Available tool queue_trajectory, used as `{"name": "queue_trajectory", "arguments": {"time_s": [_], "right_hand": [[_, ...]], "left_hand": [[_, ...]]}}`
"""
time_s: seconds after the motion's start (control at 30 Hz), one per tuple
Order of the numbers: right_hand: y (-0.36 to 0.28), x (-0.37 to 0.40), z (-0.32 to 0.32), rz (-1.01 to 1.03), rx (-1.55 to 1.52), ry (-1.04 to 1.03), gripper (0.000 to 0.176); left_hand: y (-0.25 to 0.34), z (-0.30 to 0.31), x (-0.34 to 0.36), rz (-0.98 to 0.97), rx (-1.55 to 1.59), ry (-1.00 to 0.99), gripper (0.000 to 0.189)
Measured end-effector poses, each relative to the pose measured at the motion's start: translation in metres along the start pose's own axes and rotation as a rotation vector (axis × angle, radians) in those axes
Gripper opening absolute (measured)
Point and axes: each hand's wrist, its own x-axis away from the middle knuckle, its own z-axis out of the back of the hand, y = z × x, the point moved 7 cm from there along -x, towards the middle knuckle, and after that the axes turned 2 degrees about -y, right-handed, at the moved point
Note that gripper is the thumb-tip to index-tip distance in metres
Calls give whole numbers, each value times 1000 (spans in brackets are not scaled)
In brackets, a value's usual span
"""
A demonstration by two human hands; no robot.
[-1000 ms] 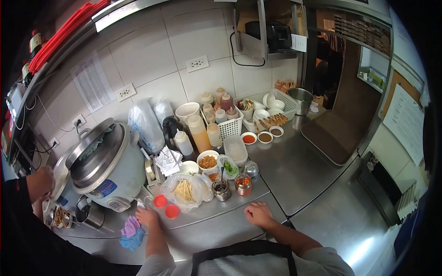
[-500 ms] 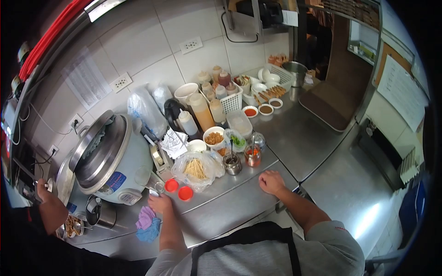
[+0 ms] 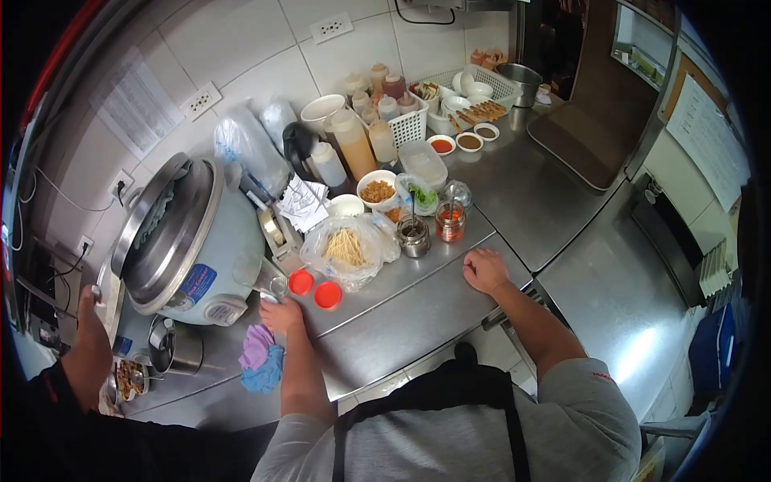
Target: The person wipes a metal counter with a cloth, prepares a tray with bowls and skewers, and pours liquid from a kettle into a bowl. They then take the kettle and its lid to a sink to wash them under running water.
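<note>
My left hand (image 3: 281,315) rests on the steel counter beside a clear plastic cup (image 3: 271,277). Its fingers are bent around or against a small white piece (image 3: 268,298) that I cannot identify. Two red lids (image 3: 327,295) lie just to its right, and crumpled purple and blue cloths (image 3: 263,358) lie below it. My right hand (image 3: 484,271) sits on the counter's front part with curled fingers and nothing visible in them. Nearest to it are a glass jar with red contents (image 3: 450,222) and a jar with dark contents (image 3: 414,237), each with a utensil inside.
A large rice cooker (image 3: 189,249) stands at left, by a co-worker's arm (image 3: 88,345). An open plastic bag of thin pale sticks (image 3: 345,249), sauce bottles (image 3: 349,140), a bowl of brown bits (image 3: 377,191) and sauce dishes (image 3: 470,142) fill the counter's back.
The view has tilted downward, so the counter appears higher. Both my hands keep their places on the counter. The co-worker's hand at left has shifted slightly.
</note>
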Motion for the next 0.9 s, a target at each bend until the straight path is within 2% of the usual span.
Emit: {"name": "queue_trajectory", "arguments": {"time_s": [0.23, 0.63, 0.73, 0.83, 0.9], "right_hand": [[1, -1, 0, 7, -5, -12, 8], [5, -4, -4, 42, -97, -37, 10], [8, -5, 0, -9, -174, -56, 22], [36, -9, -9, -258, -474, -12, 45], [46, -24, -14, -296, -561, 36, 57]], "left_hand": [[3, 2, 1, 54, -8, -104, 60], [2, 9, 0, 95, 89, -52, 64], [0, 13, 1, 103, 141, -2, 64], [-4, 11, -2, 49, 243, 100, 63], [-3, 18, 6, 7, 293, 171, 62]]}}
